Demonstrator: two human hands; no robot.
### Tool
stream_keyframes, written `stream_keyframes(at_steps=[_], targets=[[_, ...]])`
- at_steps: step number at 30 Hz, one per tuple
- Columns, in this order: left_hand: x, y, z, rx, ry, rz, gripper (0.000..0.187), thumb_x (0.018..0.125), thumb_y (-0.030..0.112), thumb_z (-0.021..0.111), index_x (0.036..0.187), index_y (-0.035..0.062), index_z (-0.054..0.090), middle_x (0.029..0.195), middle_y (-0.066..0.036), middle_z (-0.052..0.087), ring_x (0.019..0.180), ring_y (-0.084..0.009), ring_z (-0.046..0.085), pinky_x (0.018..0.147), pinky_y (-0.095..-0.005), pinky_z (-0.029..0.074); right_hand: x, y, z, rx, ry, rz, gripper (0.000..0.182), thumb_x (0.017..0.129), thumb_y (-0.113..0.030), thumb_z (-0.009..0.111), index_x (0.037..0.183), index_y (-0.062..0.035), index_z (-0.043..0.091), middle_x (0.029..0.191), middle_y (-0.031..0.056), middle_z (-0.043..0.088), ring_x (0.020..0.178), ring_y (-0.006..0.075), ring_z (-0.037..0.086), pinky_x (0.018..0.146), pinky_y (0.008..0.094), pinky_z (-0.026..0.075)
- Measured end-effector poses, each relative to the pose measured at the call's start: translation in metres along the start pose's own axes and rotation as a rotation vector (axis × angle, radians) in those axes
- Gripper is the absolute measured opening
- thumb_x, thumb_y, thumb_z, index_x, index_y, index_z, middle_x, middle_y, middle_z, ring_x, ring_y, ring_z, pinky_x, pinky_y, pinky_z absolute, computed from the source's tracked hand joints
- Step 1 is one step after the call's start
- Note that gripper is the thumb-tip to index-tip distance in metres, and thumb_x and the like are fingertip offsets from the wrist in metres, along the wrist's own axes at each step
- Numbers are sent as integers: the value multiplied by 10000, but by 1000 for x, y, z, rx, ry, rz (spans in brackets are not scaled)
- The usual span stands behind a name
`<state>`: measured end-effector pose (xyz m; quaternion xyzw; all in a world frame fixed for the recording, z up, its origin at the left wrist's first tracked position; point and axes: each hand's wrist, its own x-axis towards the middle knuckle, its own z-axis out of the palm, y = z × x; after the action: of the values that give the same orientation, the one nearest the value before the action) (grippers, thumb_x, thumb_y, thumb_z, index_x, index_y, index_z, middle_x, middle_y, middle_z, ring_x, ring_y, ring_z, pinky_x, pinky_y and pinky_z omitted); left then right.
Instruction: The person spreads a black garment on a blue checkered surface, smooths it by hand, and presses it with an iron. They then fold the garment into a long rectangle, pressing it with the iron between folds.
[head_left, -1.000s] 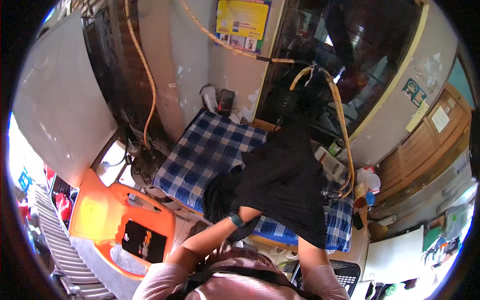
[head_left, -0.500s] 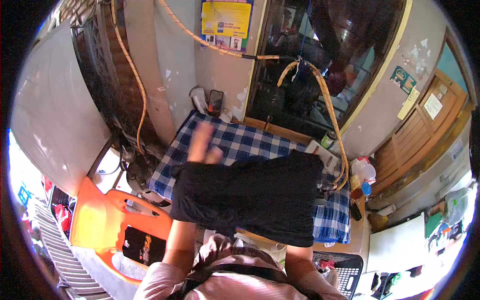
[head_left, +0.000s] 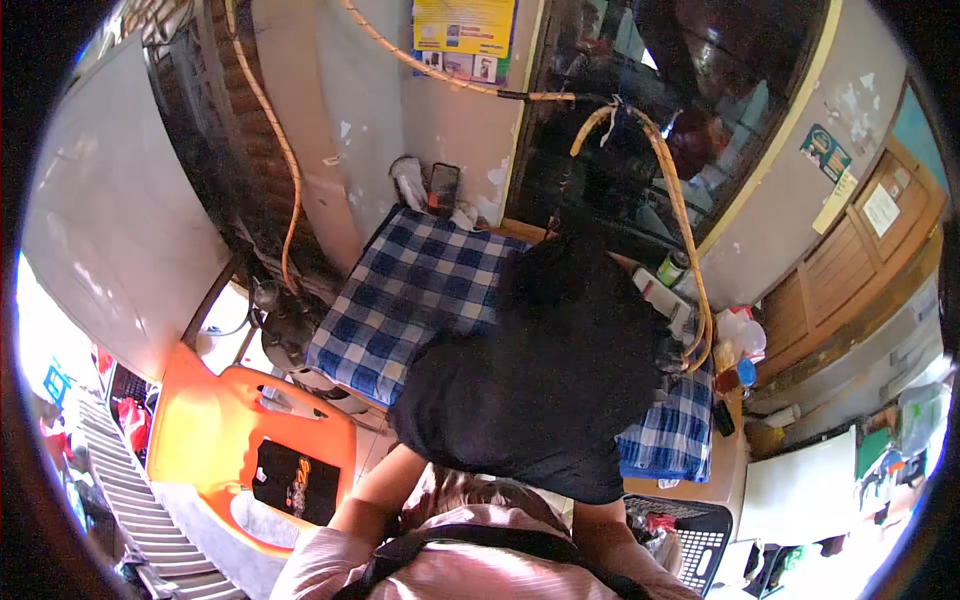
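A black garment (head_left: 540, 370), possibly a T-shirt, hangs over both my forearms and spreads above the table. My left forearm (head_left: 385, 490) goes into its lower left edge, and the cloth covers my left hand. From the lower right edge my right forearm (head_left: 600, 525) shows, with my right hand hidden under or inside the garment. Neither hand's fingers can be seen. Beneath the garment lies a blue-and-white checked cloth (head_left: 400, 300) spread on the table.
An orange plastic chair (head_left: 190, 400) stands at left with a folded black printed garment (head_left: 295, 480) on it. A wrapped hose (head_left: 668, 190) hangs down at the table's right. A black basket (head_left: 700, 540) sits at lower right. A phone (head_left: 443, 185) leans against the wall.
The garment's left part has drawn in and bunched, and its far part now reaches toward the window. My left hand, earlier sticking out beyond the garment, is now covered. The view shifted slightly.
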<state>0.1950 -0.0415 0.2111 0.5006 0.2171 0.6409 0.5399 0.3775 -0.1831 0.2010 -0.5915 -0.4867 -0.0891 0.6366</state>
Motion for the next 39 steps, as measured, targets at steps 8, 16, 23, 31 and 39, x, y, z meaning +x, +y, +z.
stream_keyframes(at_steps=[8,16,23,31,39], targets=[[14,-6,2,-184,39,-2,888,780,644,533,1459,177,201,1462,-120,283,1299,-316,324,975,-505,316,14,0,5,-68,199,-115,379,878,-373,508,955,-8,573,910,121,625,838,281,612,795,386,482],[16,-2,7,-299,52,23,908,760,669,539,1460,200,200,1455,-124,295,1285,-326,344,936,-532,348,64,13,19,-291,601,-389,405,903,-389,480,949,5,561,902,123,619,832,278,608,800,387,481],[26,10,1,-422,93,78,926,743,690,544,1461,220,198,1449,-128,306,1273,-334,361,903,-556,376,89,33,32,-168,902,-428,466,930,-429,401,950,16,537,892,128,610,818,273,606,794,381,492],[51,31,-8,-587,114,198,947,723,715,550,1463,242,197,1442,-132,319,1259,-344,381,864,-584,408,68,33,11,913,592,-15,840,887,-673,288,1211,88,436,1101,324,546,1105,456,531,962,535,451],[59,45,-3,-763,-57,241,967,703,740,556,1464,265,195,1435,-136,331,1245,-354,401,826,-611,440,78,39,4,1489,94,42,763,832,-678,459,1305,-80,463,1082,165,566,1059,361,526,892,576,458]])
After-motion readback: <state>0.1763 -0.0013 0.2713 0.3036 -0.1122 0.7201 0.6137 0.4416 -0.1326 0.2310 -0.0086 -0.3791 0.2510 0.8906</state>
